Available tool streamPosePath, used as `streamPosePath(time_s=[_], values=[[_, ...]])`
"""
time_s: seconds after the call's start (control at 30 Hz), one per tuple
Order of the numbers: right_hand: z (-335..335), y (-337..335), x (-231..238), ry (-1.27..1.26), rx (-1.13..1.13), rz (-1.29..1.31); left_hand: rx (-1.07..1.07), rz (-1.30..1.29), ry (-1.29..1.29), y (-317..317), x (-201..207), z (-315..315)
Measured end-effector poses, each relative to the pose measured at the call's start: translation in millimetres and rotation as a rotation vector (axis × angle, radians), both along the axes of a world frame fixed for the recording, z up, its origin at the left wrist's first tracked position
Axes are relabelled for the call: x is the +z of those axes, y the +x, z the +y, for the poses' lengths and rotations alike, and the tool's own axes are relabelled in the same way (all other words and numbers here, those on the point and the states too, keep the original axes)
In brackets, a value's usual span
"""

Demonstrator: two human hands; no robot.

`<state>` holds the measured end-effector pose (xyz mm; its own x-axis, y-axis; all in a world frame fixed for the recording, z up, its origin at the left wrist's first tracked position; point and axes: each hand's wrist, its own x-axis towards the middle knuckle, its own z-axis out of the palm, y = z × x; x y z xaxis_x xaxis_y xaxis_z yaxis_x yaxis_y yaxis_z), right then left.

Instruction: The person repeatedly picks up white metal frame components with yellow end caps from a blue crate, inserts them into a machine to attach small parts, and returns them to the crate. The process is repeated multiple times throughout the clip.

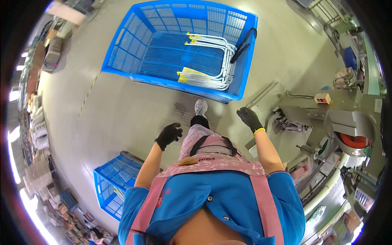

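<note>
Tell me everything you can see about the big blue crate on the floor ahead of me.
The large blue plastic mesh crate is rectangular and open-topped, with lattice walls, a lattice bottom and handle slots near the rim. It stands upright on the pale concrete floor. Inside, against its right wall, lies a stack of bent white metal tube frames with yellow end caps, filling only part of it. A black strap hangs over its right rim. Neither gloved hand touches it.
</note>
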<state>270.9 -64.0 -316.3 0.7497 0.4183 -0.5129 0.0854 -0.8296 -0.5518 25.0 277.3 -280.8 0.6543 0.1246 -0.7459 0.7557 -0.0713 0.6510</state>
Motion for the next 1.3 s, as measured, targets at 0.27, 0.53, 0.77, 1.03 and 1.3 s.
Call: streamPosePath(time_s=[0.27,0.53,0.77,1.03,1.3], values=[[52.7,129.8,-21.5,-0.173,-0.335,-0.068,-0.432,-0.423,0.334,255.8,-76.9,35.6],[103.7,217.5,-59.7,-0.115,-0.655,-0.035,-0.654,-0.112,0.191,419.5,-279.0,37.4],[117.0,202.4,-69.7,-0.073,-0.85,-0.2,-0.493,0.108,-0.056,463.9,-413.2,-5.4],[125.1,203.7,-63.9,0.024,-1.088,-0.061,-0.109,0.085,0.134,480.7,-539.0,-62.2],[121.3,198.3,-65.6,-0.039,-1.09,-0.075,-0.275,-0.064,-0.212,446.7,-537.5,-94.5]])
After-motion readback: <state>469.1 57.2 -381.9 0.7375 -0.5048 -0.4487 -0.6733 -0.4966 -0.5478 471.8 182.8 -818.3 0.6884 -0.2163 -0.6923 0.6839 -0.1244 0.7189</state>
